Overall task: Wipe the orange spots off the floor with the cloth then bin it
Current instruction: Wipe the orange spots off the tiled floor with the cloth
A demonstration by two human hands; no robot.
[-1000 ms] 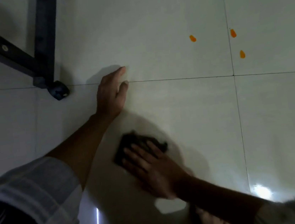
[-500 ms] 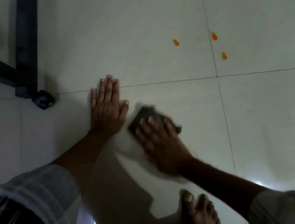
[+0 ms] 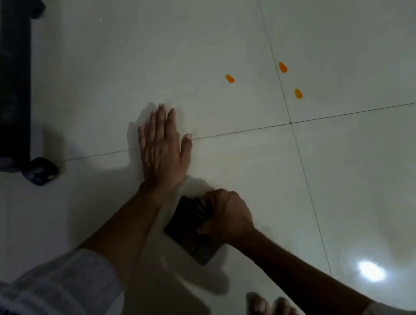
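Three orange spots mark the pale tiled floor (image 3: 213, 39): one (image 3: 230, 78) left of a grout line, two more (image 3: 282, 67) (image 3: 298, 93) just right of it. A dark cloth (image 3: 183, 224) lies flat on the floor well below and left of the spots. My right hand (image 3: 224, 214) is curled over the cloth's right side, gripping it. My left hand (image 3: 162, 147) rests flat on the floor, fingers spread, just above the cloth and left of the spots.
A black metal frame (image 3: 13, 84) with a caster wheel (image 3: 41, 171) stands at the left. My bare foot (image 3: 273, 313) shows at the bottom edge. A light glare (image 3: 371, 270) sits on the lower right tile. No bin is in view.
My right hand has pulled the cloth back down toward me and curled into a grip on it. My left hand stays flat on the floor. The view has shifted.
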